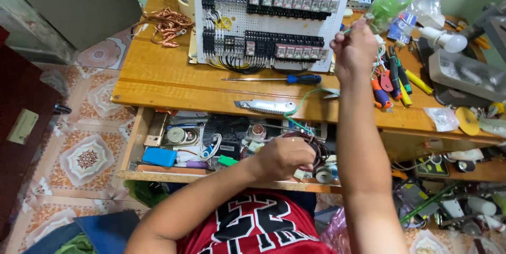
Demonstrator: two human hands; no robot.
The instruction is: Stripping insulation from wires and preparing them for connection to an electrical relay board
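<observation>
Reaching into the open drawer of cluttered parts, the left hand grasps a wire coil; the right hand pinches green wire above the surface.

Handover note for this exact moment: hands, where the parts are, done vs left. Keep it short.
Left hand: down in the open drawer, closed around a dark wire bundle.
Right hand: raised over the wooden bench, pinching the end of a green wire that runs down to the drawer.
White relay panel leans at the back; blue-handled screwdriver and utility knife lie in front of it, untouched.
Done: wire drawn out. Left: wire not yet on the panel.
</observation>
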